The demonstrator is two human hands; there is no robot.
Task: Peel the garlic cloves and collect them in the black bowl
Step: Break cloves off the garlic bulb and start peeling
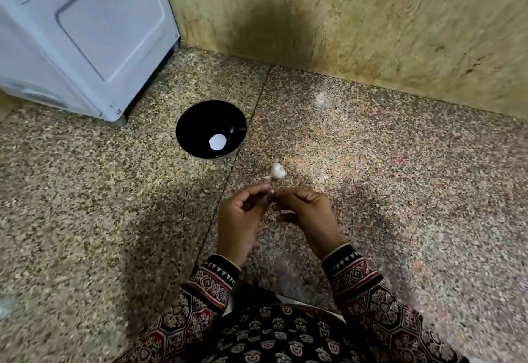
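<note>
Speckled stone floor (371, 162) holds the black bowl (200, 122), left of and beyond the hands. A garlic bulb (277, 171) lies between the bowl and the hands. The left hand (238, 216) and right hand (308, 214), fingers curled, pinch a small white clove (272, 192) together.

A: Can you read any words here?
B: No, not one. The white machine (85, 33) has a small mark near its top corner (too blurry to read) and two tiny marks low on its edge. They are just smudges to me.
</note>
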